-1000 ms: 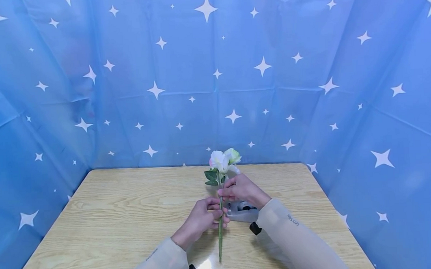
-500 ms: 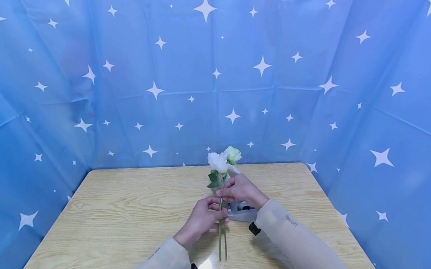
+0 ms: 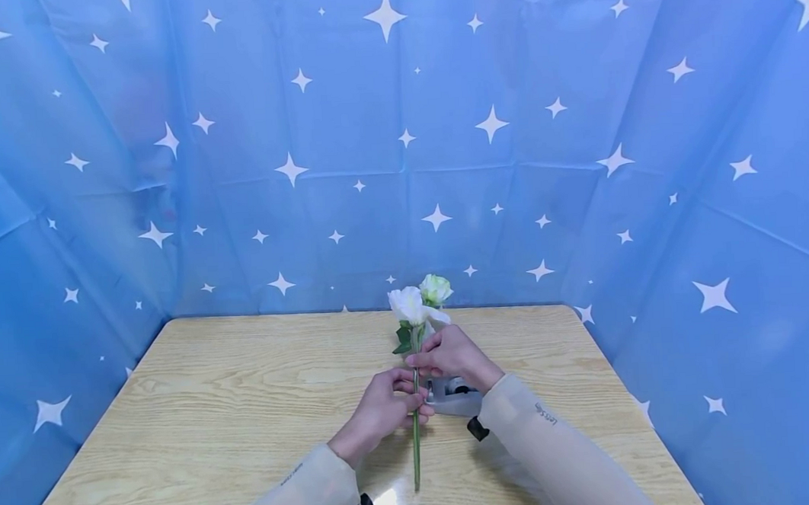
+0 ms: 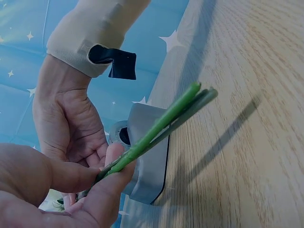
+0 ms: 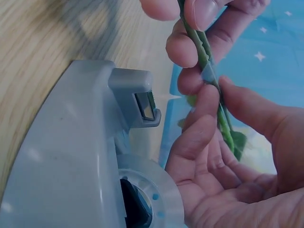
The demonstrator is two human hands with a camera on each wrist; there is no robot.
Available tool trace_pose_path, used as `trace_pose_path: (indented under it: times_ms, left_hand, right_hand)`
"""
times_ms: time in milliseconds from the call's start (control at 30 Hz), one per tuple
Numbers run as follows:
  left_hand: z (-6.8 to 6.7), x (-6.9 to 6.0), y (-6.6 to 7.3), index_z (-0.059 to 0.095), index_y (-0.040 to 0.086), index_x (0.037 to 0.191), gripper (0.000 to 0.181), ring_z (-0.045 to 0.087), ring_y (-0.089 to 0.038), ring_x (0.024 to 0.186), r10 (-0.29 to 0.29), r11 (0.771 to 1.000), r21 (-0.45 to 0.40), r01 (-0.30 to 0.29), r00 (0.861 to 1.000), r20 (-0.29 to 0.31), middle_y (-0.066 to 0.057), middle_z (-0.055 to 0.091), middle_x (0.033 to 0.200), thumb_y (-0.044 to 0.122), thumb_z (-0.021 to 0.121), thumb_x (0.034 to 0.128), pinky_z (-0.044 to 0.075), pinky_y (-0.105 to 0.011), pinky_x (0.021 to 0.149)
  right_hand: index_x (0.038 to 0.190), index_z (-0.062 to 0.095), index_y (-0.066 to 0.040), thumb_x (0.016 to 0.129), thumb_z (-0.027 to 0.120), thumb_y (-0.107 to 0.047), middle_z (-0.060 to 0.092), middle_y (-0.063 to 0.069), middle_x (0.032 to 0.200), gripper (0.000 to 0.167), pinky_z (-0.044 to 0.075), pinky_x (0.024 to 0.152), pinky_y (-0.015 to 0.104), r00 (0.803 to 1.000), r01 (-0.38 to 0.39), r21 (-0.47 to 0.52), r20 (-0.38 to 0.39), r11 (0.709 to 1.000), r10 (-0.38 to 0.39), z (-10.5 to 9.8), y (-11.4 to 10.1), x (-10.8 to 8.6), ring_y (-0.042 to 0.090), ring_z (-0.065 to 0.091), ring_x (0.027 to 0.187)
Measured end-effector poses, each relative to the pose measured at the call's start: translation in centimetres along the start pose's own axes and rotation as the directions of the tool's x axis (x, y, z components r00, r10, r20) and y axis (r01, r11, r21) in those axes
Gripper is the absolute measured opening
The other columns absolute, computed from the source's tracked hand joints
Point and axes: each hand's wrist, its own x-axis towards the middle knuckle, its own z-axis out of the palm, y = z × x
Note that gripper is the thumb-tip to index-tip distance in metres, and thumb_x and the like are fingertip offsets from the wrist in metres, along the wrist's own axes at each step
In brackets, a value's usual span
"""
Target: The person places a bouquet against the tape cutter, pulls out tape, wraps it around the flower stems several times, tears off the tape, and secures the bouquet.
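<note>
Two green stems (image 4: 159, 126) were counted, side by side, held by two hands above one desk (image 3: 247, 390). The left hand (image 3: 385, 406) had its thumb and fingers clamped on both stems; the right hand (image 3: 454, 357) pinched them just beyond the left fingers, on the bloom side. Past the right fingers stood at least one white flower head (image 3: 406, 306) and one green-tinged flower head (image 3: 437, 289). One clear strip (image 5: 208, 73) was noted on the stems between the two hands' fingers. One grey tape dispenser (image 5: 71, 152), bearing one tape roll (image 5: 166, 190), rested near the right fingers.
</note>
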Motion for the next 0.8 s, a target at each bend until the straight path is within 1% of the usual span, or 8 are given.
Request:
trace_pose_path:
  times_ms: [67, 167, 267, 333, 500, 667, 800]
  left_hand:
    - [0.05, -0.01, -0.02, 0.054, -0.013, 0.153, 0.041, 0.086, -0.027, 0.098, -0.004, 1.0, -0.016, 0.004, 1.0, 0.007, -0.025, 0.071, 0.131, -0.005, 0.065, 0.1144, 0.074, -0.052, 0.097]
    - [0.1, 0.03, -0.06, 0.054, -0.014, 0.152, 0.04, 0.086, -0.024, 0.098, -0.011, 0.999, -0.033, 0.011, 1.0, 0.01, -0.027, 0.071, 0.132, -0.007, 0.063, 0.1142, 0.074, -0.052, 0.099]
    - [0.11, 0.15, -0.21, 0.055, -0.014, 0.15, 0.038, 0.085, -0.022, 0.096, -0.02, 0.999, -0.046, 0.02, 1.0, 0.008, -0.027, 0.072, 0.131, -0.008, 0.063, 0.1134, 0.074, -0.051, 0.099]
    - [0.13, 0.23, -0.33, 0.054, -0.014, 0.15, 0.037, 0.085, -0.021, 0.095, -0.02, 0.998, -0.051, 0.02, 1.0, 0.012, -0.027, 0.072, 0.131, -0.008, 0.062, 0.1137, 0.074, -0.051, 0.099]
    - [0.21, 0.25, -0.62, 0.052, -0.015, 0.151, 0.038, 0.083, -0.02, 0.095, -0.007, 0.998, -0.055, 0.009, 0.999, 0.034, -0.029, 0.072, 0.13, -0.008, 0.058, 0.1146, 0.074, -0.051, 0.099]
    - [0.2, 0.24, -0.71, 0.054, -0.014, 0.148, 0.035, 0.081, -0.02, 0.095, -0.016, 0.999, -0.051, 0.018, 0.999, 0.046, -0.024, 0.074, 0.126, -0.007, 0.059, 0.1145, 0.074, -0.048, 0.099]
    - [0.17, 0.28, -0.69, 0.055, -0.014, 0.146, 0.033, 0.079, -0.02, 0.095, -0.025, 0.998, -0.056, 0.027, 0.999, 0.049, -0.022, 0.075, 0.124, -0.008, 0.058, 0.1142, 0.074, -0.046, 0.097]
  right_hand:
    - [0.093, 0.087, -0.009, 0.105, 0.09, -0.023, 0.081, 0.004, 0.081, 0.019, 0.058, 0.069, 0.03, 1.0, 0.002, 0.003, 0.009, 1.0, -0.002, -0.09, 0.03, -0.06, 0.014, 0.067, 0.069]
    - [0.102, 0.09, -0.005, 0.108, 0.088, -0.022, 0.083, 0.007, 0.086, 0.018, 0.06, 0.071, 0.029, 1.0, 0.002, 0.012, 0.029, 1.0, -0.003, -0.22, 0.06, -0.1, 0.014, 0.069, 0.073]
    - [0.107, 0.09, -0.002, 0.108, 0.086, -0.02, 0.084, 0.007, 0.088, 0.018, 0.062, 0.074, 0.029, 0.999, -0.006, 0.009, 0.041, 1.0, 0.006, -0.31, 0.1, -0.07, 0.014, 0.071, 0.076]
    - [0.109, 0.091, -0.003, 0.108, 0.086, -0.02, 0.084, 0.007, 0.089, 0.018, 0.062, 0.074, 0.029, 0.999, -0.011, 0.004, 0.046, 1.0, 0.011, -0.35, 0.12, -0.01, 0.014, 0.071, 0.077]
    - [0.105, 0.09, -0.007, 0.107, 0.088, -0.021, 0.085, 0.007, 0.091, 0.014, 0.058, 0.072, 0.029, 0.999, -0.028, -0.017, 0.043, 0.999, 0.029, -0.28, 0.18, 0.2, 0.014, 0.068, 0.075]
    - [0.097, 0.088, -0.009, 0.106, 0.09, -0.021, 0.078, 0.005, 0.082, 0.015, 0.055, 0.071, 0.03, 0.998, -0.042, -0.007, 0.038, 0.999, 0.042, -0.15, 0.48, 0.4, 0.015, 0.063, 0.071]
    - [0.096, 0.088, -0.009, 0.106, 0.09, -0.021, 0.075, 0.003, 0.076, 0.015, 0.056, 0.072, 0.031, 0.999, -0.037, 0.007, 0.036, 0.999, 0.037, -0.02, 0.61, 0.37, 0.016, 0.063, 0.07]
